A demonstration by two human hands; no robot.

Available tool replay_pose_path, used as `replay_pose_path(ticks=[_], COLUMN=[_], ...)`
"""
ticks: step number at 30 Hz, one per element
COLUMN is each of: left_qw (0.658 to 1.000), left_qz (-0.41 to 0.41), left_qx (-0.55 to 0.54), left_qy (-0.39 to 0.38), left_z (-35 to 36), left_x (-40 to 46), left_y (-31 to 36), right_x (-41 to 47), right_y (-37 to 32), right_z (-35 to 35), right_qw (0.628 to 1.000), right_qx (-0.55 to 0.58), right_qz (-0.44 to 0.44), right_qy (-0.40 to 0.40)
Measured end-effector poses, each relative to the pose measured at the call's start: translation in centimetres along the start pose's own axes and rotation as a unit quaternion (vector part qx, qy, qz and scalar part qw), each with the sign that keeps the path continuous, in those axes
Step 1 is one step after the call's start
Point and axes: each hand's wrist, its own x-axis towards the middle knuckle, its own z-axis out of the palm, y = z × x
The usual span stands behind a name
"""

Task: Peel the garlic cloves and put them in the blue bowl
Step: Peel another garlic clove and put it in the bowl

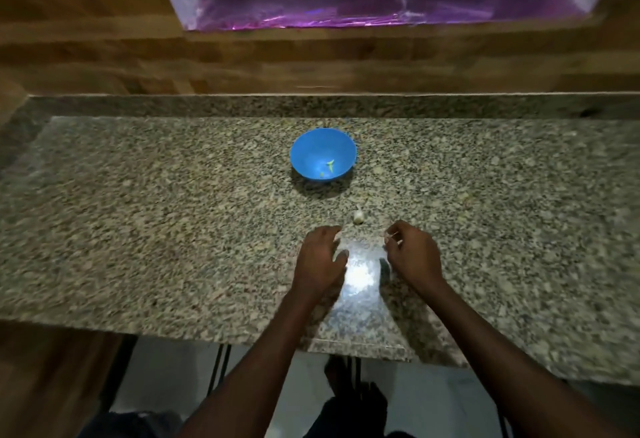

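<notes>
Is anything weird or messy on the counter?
Not really. The blue bowl sits upright with small greenish bits inside, and one garlic clove lies on the granite counter outside it. Nothing looks spilled or broken.

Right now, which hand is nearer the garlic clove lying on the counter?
The left, narrowly. The left hand has its fingertips just below-left of the garlic clove; the right hand sits below-right, slightly farther off. Neither touches it.

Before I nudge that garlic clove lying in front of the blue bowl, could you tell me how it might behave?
The garlic clove looks small and rounded, so it would probably be light and apt to roll or skid on the polished granite counter. Its pale skin may be papery and slip under fingertips.
</notes>
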Motion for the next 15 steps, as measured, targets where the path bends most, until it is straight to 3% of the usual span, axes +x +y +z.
replay_pose_path(ticks=[4, 9, 15], left_qw=[0.989, 0.987, 0.993], left_qz=[0.022, 0.046, 0.065], left_qx=[0.131, 0.144, 0.083], left_qy=[-0.06, -0.057, -0.042], left_z=[1.7, 2.1, 1.4], left_x=[2.1, 2.4, 3.8], left_y=[-1.1, -2.3, -3.0], right_x=[3.0, 5.8, 10.6], right_y=[1.7, 2.5, -2.7], right_z=[0.6, 1.3, 0.3], right_qw=[0.997, 0.992, 0.998], right_qx=[-0.078, -0.12, 0.015], right_qz=[0.003, -0.02, -0.036], right_qy=[0.013, -0.014, 0.039])
